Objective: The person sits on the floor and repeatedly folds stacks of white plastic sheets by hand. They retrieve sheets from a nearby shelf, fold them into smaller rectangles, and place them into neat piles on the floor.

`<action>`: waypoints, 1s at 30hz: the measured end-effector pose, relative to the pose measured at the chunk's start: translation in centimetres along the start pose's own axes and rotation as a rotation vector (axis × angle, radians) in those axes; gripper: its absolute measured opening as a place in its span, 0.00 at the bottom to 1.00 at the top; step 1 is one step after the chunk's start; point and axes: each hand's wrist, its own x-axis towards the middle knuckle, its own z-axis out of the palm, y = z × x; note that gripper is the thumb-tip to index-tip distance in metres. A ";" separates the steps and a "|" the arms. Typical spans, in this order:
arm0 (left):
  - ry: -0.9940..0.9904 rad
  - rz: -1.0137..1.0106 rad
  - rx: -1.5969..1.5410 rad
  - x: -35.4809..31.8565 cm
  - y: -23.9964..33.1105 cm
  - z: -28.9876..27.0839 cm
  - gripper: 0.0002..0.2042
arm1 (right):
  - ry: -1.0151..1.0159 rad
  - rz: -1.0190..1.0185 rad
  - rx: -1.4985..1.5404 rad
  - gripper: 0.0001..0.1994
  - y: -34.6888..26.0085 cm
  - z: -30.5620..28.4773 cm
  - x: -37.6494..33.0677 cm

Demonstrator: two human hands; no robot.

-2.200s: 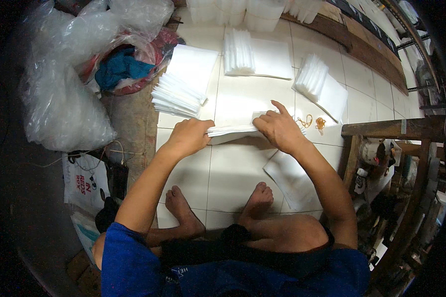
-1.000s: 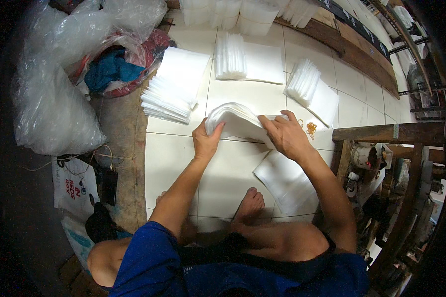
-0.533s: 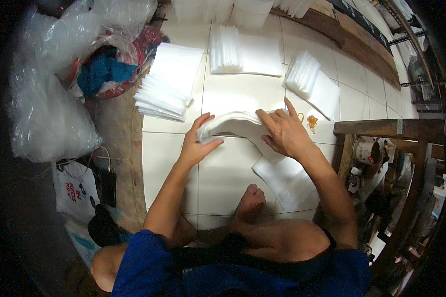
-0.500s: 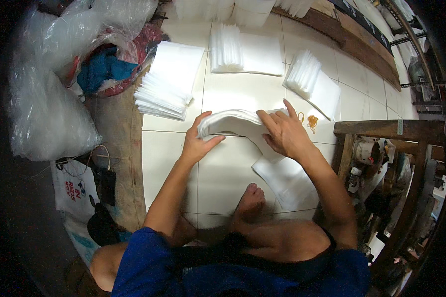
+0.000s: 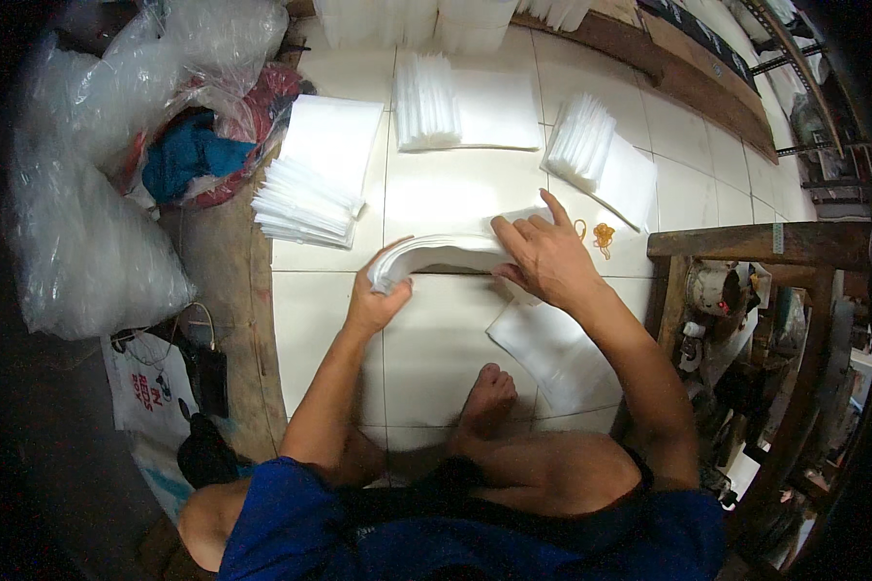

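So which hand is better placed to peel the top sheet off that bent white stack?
Probably the left hand: its fingers already curl around the raised, fanned end of the white sheet stack. The right hand lies flat, pinning the other end.

Floor-level packing workshop — stacked white sheets [image 5: 305, 198], plastic bags [image 5: 87, 242]

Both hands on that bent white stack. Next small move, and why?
Probably lower the left hand so the stack of white sheets lies flat on the tiled floor. Its left end is lifted and curled, fanning the edges, while the right hand presses the other end down.
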 end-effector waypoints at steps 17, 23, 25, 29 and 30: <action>0.058 0.043 0.066 0.2 1.1 0.4 0.19 | -0.015 -0.006 0.109 0.12 -0.4 0.4 0.1; 0.059 -0.179 0.364 2.1 1.1 1.2 0.20 | -0.033 0.005 0.077 0.17 0.6 2.2 0.1; 0.049 -0.101 0.498 2.9 2.5 1.1 0.18 | -0.065 0.014 0.036 0.19 1.3 2.0 -0.1; -0.072 0.504 0.635 4.2 9.4 -2.3 0.17 | 0.066 0.175 0.391 0.20 0.8 -0.1 -1.1; -0.144 0.530 0.736 4.7 12.5 -3.0 0.16 | 0.168 0.178 0.499 0.20 0.4 0.2 -1.7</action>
